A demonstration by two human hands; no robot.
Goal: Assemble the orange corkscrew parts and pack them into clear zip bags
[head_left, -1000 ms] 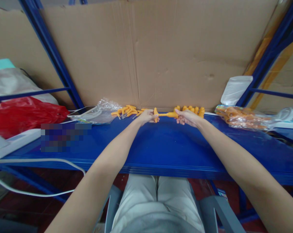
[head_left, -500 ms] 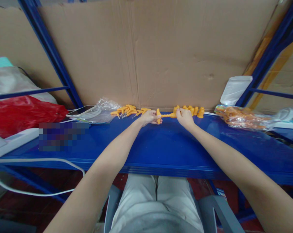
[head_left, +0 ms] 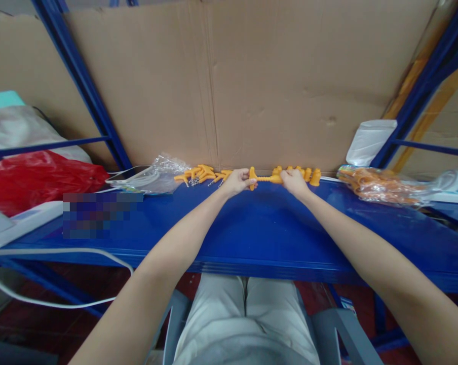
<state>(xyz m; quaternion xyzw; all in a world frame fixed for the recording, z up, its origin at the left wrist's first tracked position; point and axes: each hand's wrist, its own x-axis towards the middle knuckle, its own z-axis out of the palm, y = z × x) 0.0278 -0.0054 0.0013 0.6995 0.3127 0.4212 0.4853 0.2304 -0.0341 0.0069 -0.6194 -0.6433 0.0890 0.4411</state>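
Note:
Both of my hands hold one orange plastic piece sideways above the back of the blue table. It has a crossbar at its left end, a ridged, twisted-looking shaft in the middle and a thicker part at its right. My left hand is closed on the crossbar. My right hand grips the thicker end, which its fingers partly hide. Left of my left hand lies a pile of orange T-shaped handles with thin silvery metal parts. Just beyond my right hand stands a row of orange cup-like pieces, partly covered by the hand.
A cardboard sheet rises behind the blue table. Clear plastic bags lie at the left, near a red bag. At the right is a clear bag of orange parts. A white cable loops over the front left edge.
The crossbar has turned about the shaft and now appears narrower. Both hands sit slightly further right in view, still gripping the orange piece.

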